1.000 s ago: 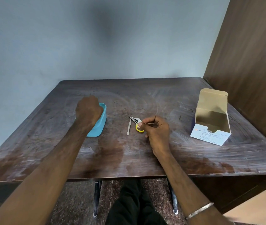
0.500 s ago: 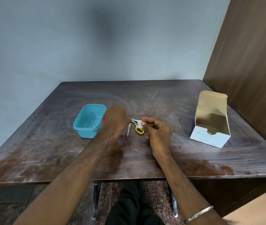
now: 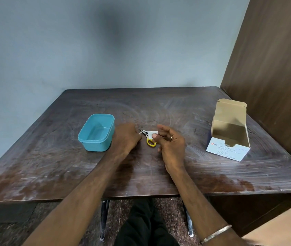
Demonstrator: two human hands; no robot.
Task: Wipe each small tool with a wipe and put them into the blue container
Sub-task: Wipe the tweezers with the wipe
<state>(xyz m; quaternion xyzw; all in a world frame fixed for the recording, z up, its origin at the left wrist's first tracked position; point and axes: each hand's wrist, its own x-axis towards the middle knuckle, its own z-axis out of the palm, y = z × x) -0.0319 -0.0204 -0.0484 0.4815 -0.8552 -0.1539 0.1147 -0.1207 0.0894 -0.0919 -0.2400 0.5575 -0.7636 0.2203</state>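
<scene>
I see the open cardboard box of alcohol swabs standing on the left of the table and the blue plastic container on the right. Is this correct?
Not quite: the sides are swapped. The head view shows the open cardboard box of alcohol swabs on the right of the dark wooden table, and the blue plastic container on the left.

The left hand (image 3: 126, 137) hides most of a thin metal tool (image 3: 140, 131) — possibly tweezers.

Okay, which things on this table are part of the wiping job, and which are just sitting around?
Part of the job:
- blue container
- white wipe in the right hand
- yellow-handled scissors
- thin metal tool at the left hand
- alcohol swabs box, open

Just lying about:
- nothing else on the table
</scene>
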